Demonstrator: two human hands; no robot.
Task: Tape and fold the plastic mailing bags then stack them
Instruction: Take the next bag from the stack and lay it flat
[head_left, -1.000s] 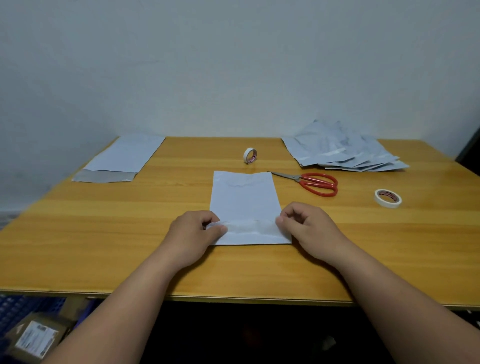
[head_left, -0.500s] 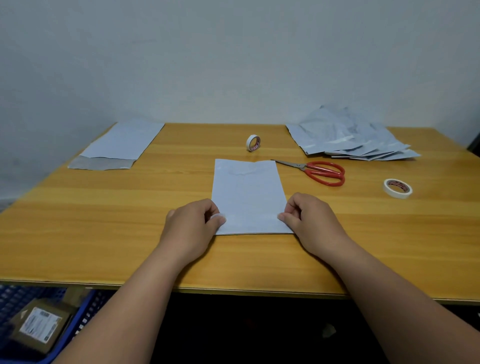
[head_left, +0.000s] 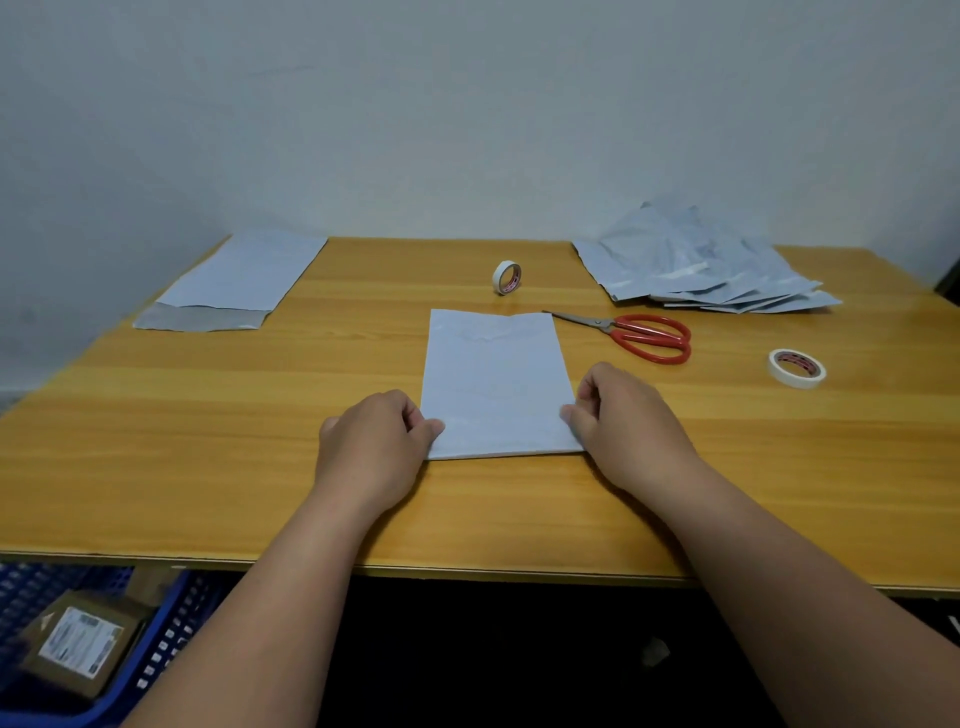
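Observation:
A white plastic mailing bag (head_left: 496, 382) lies flat in the middle of the wooden table (head_left: 208, 441), its near end folded over. My left hand (head_left: 376, 441) pinches the bag's near left corner with curled fingers. My right hand (head_left: 623, 415) pinches the near right corner the same way. A heap of several loose bags (head_left: 701, 270) lies at the back right. One bag (head_left: 239, 280) with a grey flap lies at the back left.
Red-handled scissors (head_left: 644, 335) lie just right of the bag. One tape roll (head_left: 506, 277) stands on edge behind the bag, another tape roll (head_left: 796, 368) lies flat at the right. A blue crate (head_left: 171, 634) holding a cardboard parcel (head_left: 78, 649) sits under the table's left front.
The near flap of the bag has been folded down flat. Both hands stay pinching the near corners, and the camera view has shifted slightly.

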